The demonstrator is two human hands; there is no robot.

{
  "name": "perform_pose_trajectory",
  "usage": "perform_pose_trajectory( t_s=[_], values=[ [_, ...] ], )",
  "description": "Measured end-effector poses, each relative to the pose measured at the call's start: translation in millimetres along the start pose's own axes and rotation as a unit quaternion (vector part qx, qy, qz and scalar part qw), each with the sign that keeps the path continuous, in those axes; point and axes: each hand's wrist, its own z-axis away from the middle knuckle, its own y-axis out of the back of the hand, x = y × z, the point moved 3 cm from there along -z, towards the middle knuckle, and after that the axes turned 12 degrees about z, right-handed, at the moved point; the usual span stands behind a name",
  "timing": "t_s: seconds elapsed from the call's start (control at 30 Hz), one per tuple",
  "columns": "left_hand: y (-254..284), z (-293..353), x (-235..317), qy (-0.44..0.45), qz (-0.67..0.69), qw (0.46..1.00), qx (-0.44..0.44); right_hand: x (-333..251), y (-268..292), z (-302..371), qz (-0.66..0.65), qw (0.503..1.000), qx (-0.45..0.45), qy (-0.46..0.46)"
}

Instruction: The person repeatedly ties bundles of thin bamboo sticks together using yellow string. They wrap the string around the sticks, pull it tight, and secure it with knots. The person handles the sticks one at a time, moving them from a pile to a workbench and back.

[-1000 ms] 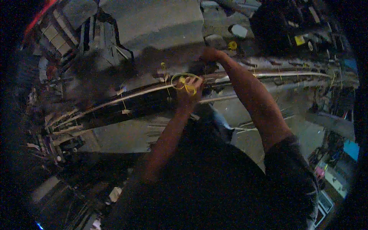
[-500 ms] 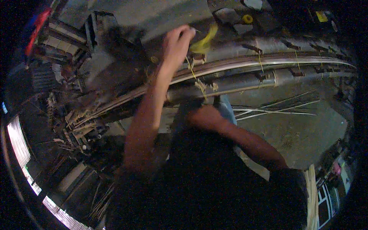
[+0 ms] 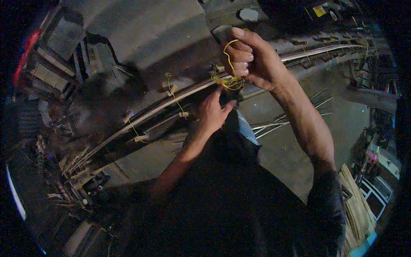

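We've got our R hand (image 3: 259, 58) up near the top mid., curled in a fist w/ the thumb on top, holding yellow string (image 3: 227, 53). A bit of it sticks out by the thumb, bends, & runs down past the fingers to a messy yellow tangle (image 3: 231, 83) just below the fist. That tangle is up against the long sticks (image 3: 180, 95), approx. halfway along. Our L hand (image 3: 212, 113) is just under it, fairly wide: thumb out to the side, fingers pointing up, tips right by the tangle. We can't tell if those tips touch string or sticks.

The long sticks make one big curve from low L to top R. L of our hands, more thin string crosses them w/ small wood blocks (image 3: 183, 114) along it. On the floor (image 3: 291, 158), R of a blue pant leg (image 3: 247, 130), thin rods (image 3: 274, 125) lie crossed. Low R, flat wood strips (image 3: 355, 210) are next to a white frame (image 3: 372, 192). Top R, a yellow square (image 3: 319, 10) sits near a white ring (image 3: 333, 16); any writing there is too small for us to read.
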Motion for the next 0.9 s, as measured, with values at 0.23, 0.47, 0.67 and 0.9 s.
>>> perform_pose_trajectory(
  t_s=[0.23,0.47,0.67,0.9],
  values=[
    [6.9,-4.1,17.2,-0.001,-0.021,0.998,-0.055,99.9,-2.4,87.0,0.491,0.856,-0.162,-0.008],
    [109.5,-8.6,35.0,0.065,-0.056,0.990,0.114,288.0,77.5,53.1,0.788,0.608,-0.091,-0.032],
    [170.0,-15.6,52.9,-0.016,-0.088,0.984,0.152,261.8,67.4,79.6,0.901,0.424,-0.090,-0.010],
    [226.3,33.5,27.1,-0.012,-0.086,0.988,0.127,252.4,-46.0,83.6,0.314,0.902,0.239,-0.175]
  ],
)
